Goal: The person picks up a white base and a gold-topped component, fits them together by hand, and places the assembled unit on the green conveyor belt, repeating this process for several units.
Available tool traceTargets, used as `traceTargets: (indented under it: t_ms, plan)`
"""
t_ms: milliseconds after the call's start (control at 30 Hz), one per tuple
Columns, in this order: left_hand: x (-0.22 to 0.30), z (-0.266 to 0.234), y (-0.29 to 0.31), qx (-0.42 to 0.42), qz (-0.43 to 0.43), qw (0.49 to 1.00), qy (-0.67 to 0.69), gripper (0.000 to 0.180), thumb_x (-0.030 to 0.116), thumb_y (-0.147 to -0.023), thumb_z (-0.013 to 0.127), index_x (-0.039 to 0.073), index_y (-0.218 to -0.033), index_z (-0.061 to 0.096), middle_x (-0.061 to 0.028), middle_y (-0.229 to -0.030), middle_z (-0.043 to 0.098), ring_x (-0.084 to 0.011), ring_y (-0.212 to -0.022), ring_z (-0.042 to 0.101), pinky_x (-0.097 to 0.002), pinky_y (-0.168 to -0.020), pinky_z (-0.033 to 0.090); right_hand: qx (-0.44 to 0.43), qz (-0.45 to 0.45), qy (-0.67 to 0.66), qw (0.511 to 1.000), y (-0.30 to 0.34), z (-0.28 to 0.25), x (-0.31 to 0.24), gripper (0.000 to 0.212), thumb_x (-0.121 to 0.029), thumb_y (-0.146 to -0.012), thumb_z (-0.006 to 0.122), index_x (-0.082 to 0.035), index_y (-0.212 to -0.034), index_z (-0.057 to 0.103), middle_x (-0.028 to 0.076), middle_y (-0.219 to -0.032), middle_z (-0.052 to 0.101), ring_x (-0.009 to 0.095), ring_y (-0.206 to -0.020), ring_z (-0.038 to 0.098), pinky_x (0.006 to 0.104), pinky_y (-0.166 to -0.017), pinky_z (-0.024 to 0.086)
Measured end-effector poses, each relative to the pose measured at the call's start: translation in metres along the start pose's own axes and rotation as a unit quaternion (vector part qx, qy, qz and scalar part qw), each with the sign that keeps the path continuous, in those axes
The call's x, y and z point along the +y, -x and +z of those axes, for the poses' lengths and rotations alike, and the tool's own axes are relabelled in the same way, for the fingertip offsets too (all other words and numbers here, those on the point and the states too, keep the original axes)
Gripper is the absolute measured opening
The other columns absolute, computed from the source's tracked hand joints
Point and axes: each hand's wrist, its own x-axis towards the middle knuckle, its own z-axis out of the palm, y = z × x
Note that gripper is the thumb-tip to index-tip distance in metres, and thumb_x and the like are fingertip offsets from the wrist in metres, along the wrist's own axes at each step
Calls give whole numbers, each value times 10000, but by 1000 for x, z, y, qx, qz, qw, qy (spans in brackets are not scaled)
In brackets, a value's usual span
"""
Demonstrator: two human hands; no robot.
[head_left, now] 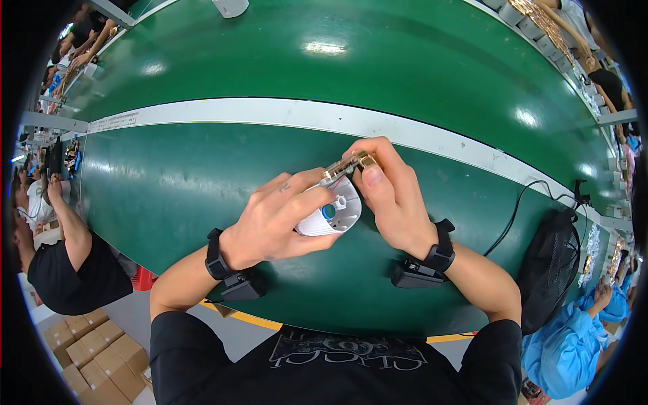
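Observation:
Near the middle of the green bench, my left hand [280,212] is closed around a white ribbed plastic housing [349,219], its open side tilted up. Inside the housing sit a blue round part [329,212] and a white post; a thin reddish wire shows at its upper edge. Just above that opening, my right hand [395,199] pinches a small assembly with clear and brass-coloured parts [347,165] between thumb and fingers. The left fingertips also reach this assembly. Its exact kind I cannot make out, and my fingers cover part of it.
A white raised strip [283,111] divides the bench from the green surface [405,61] beyond. A black mesh bag [553,270] and black cable [509,226] lie at right. A white object [231,7] stands far off. Cardboard boxes [101,354] are at lower left; other people work on both sides.

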Motion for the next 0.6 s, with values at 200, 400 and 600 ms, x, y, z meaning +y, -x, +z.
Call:
traceTargets:
  t_ms: [200, 400, 600]
  plan:
    - [0, -2, -1, -19, -12, 1000, 15, 645, 175, -633, 923, 58, -1143, 545, -245, -1130, 683, -336, -902, 725, -384, -734, 597, 8, -34, 31, 999, 4, 1, -1, 510, -507, -1049, 435, -20, -1176, 521, -17, -715, 468, 68, -638, 377, 266, -577, 308]
    - [-3, 2, 4, -17, -49, 997, 56, 638, 175, -646, 923, 51, -1135, 531, -257, -1159, 675, -343, -949, 718, -389, -774, 593, 14, -16, 62, 998, 3, -1, -3, 513, -497, -1049, 442, -10, -1193, 510, 0, -733, 477, 79, -674, 402, 268, -605, 329]
    - [1, -1, 1, -34, -59, 997, 40, 667, 164, -662, 923, 51, -1169, 503, -249, -1189, 667, -336, -980, 717, -389, -798, 591, 25, -39, 75, 996, 4, -3, -1, 534, -514, -1036, 460, -11, -1212, 498, 2, -746, 479, 84, -676, 395, 270, -609, 329]
